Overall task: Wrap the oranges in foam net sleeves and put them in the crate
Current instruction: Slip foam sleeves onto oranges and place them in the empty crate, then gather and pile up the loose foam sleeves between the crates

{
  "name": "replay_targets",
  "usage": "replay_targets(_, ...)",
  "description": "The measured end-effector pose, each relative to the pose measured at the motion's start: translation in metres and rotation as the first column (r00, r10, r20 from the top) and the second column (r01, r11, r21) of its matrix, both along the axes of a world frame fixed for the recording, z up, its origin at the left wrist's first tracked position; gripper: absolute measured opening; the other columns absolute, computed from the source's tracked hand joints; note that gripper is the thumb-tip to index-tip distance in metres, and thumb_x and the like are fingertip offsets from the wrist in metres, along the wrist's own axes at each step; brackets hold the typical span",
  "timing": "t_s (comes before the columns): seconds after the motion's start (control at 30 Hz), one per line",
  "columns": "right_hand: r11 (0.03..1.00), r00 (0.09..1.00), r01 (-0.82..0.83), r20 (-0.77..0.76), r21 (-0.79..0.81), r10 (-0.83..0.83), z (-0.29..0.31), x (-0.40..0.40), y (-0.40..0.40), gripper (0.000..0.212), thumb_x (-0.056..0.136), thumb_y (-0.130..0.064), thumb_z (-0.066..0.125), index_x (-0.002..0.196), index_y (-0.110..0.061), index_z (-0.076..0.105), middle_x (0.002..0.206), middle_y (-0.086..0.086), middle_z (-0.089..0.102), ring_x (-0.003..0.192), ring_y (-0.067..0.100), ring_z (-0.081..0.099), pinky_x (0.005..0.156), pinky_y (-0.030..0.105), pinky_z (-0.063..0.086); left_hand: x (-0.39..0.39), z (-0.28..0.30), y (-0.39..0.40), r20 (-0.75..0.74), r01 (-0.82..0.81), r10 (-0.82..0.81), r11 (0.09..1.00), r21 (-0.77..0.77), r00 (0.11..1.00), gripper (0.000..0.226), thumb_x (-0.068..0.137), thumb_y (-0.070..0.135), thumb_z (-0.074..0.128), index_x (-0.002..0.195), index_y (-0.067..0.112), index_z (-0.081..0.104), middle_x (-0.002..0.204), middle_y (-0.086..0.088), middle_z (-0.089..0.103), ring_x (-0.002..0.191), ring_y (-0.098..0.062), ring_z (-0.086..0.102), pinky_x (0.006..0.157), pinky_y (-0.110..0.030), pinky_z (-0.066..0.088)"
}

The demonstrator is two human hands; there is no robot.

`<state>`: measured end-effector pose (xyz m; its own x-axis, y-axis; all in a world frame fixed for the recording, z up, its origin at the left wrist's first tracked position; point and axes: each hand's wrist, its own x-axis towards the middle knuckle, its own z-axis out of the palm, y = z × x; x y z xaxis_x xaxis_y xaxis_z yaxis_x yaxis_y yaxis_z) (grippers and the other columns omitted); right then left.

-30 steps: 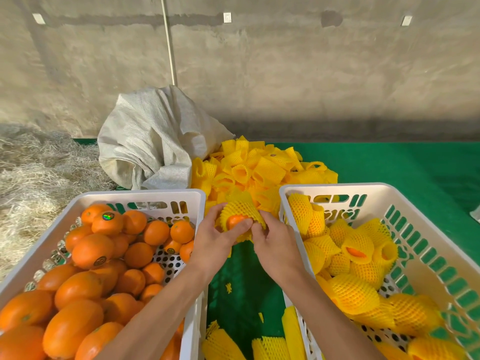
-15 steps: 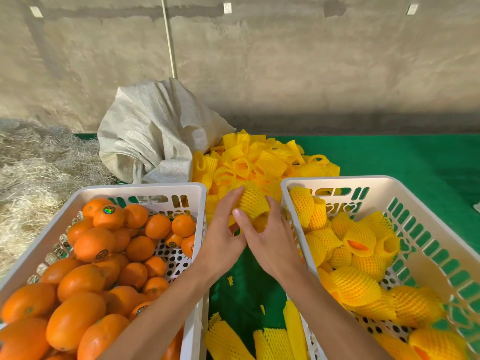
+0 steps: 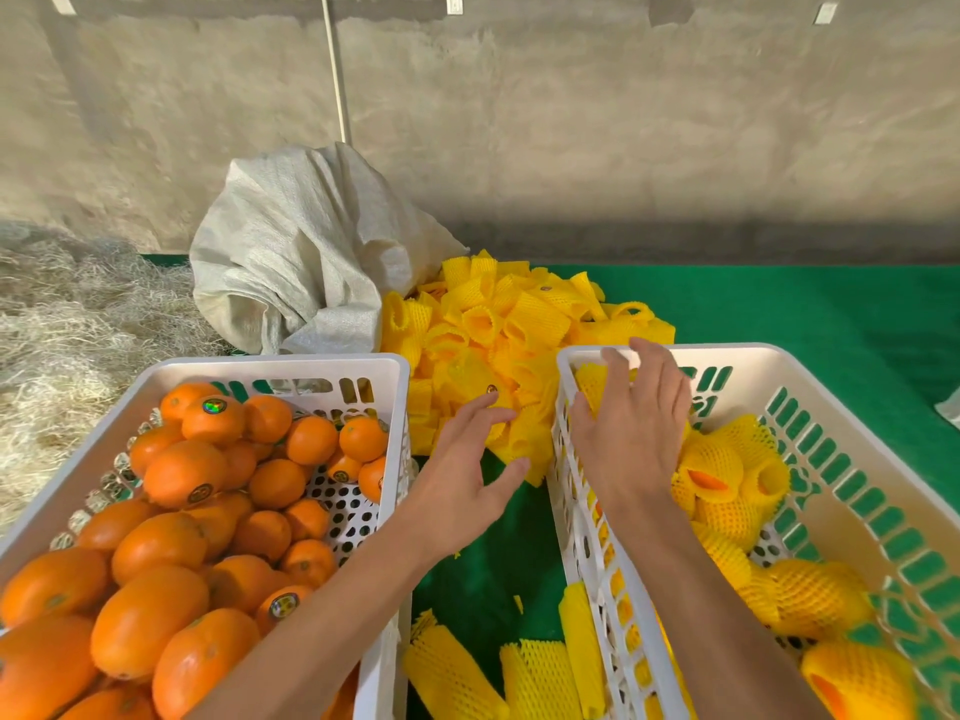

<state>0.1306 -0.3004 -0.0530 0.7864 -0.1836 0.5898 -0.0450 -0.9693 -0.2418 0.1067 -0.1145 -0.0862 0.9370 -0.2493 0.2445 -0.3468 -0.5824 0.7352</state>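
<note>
Your right hand (image 3: 631, 433) is setting a wrapped orange (image 3: 592, 387) into the crate (image 3: 831, 402), grip hidden, can't tell; left hand (image 3: 462, 475), fingers spread & empty, is nearing sleeves (image 3: 498, 324): grab just 1.

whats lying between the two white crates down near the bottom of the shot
In the head view, the gap between the crate of oranges and the crate of wrapped fruit shows green matting with flat yellow foam net sleeves lying on it.

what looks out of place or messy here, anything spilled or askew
Nothing damaged. The one untidy spot: loose foam net sleeves lie scattered on the green cloth between the two crates, apart from the main pile by the white sack.
</note>
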Motion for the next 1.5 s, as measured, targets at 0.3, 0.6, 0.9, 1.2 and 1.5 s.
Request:
replay_targets(0.3, 0.898, 0.875, -0.407, -0.352, -0.165, 0.332, -0.031, 0.001, 0.023, 0.037, 0.097, -0.034, 0.058, 0.129, -0.017, 0.062, 0.147, 0.005, 0.045, 0.144, 0.024, 0.031, 0.121, 0.038, 0.023, 0.003, -0.01, 0.001, 0.002, -0.155, 0.16, 0.948, 0.278, 0.987, 0.042, 0.1, 0.034, 0.064, 0.137, 0.017, 0.054, 0.157, -0.004, 0.039, 0.145, -0.025, 0.031, 0.119, -0.035, 0.026)
replay_targets(0.6, 0.85, 0.824, -0.444, -0.504, -0.285, 0.261, -0.028, 0.0, 0.026, 0.035, 0.1, -0.037, 0.047, 0.123, -0.016, 0.064, 0.128, 0.006, 0.058, 0.127, 0.026, 0.045, 0.119, 0.038, 0.024, 0.001, 0.001, -0.002, -0.021, -0.213, 0.22, 0.961, 0.178, 0.975, 0.036, 0.099, 0.025, 0.066, 0.131, 0.012, 0.06, 0.145, -0.007, 0.052, 0.134, -0.028, 0.045, 0.11, -0.04, 0.038)
replay_targets(0.9, 0.908, 0.768, -0.41, -0.57, -0.09, 0.291, -0.008, 0.055, 0.057, 0.05, 0.099, -0.04, 0.049, 0.142, -0.014, 0.042, 0.141, 0.008, 0.047, 0.125, 0.031, 0.049, 0.099, 0.043, 0.046, 0.061, 0.044, 0.006, 0.014, -0.256, 0.256, 0.965, 0.063, 0.967, 0.035, 0.1, 0.022, 0.063, 0.133, 0.01, 0.06, 0.139, -0.011, 0.056, 0.127, -0.03, 0.051, 0.106, -0.043, 0.043)
replay_targets(1.2, 0.987, 0.823, -0.153, -0.547, 0.044, 0.152, 0.002, 0.229, 0.091, 0.073, 0.096, -0.069, 0.042, 0.151, -0.023, 0.032, 0.154, 0.012, 0.034, 0.135, 0.042, 0.041, 0.101, 0.055, 0.043, 0.227, 0.046, 0.049, 0.01, -0.262, 0.281, 0.881, 0.393, 0.96, 0.054, 0.104, 0.045, 0.053, 0.152, 0.022, 0.043, 0.15, -0.016, 0.047, 0.136, -0.041, 0.042, 0.11, -0.051, 0.039)
replay_targets(1.5, 0.963, 0.545, -0.15, -0.794, 0.224, 0.269, -0.088, 0.335, 0.085, 0.098, 0.083, -0.084, 0.049, 0.16, -0.031, 0.02, 0.165, 0.014, 0.018, 0.148, 0.041, 0.03, 0.116, 0.054, 0.035, 0.355, -0.033, 0.072, -0.283, -0.047, 0.272, 0.791, 0.61, 0.92, 0.066, 0.102, 0.041, 0.059, 0.16, 0.025, 0.032, 0.16, -0.022, 0.028, 0.148, -0.041, 0.031, 0.12, -0.049, 0.03)
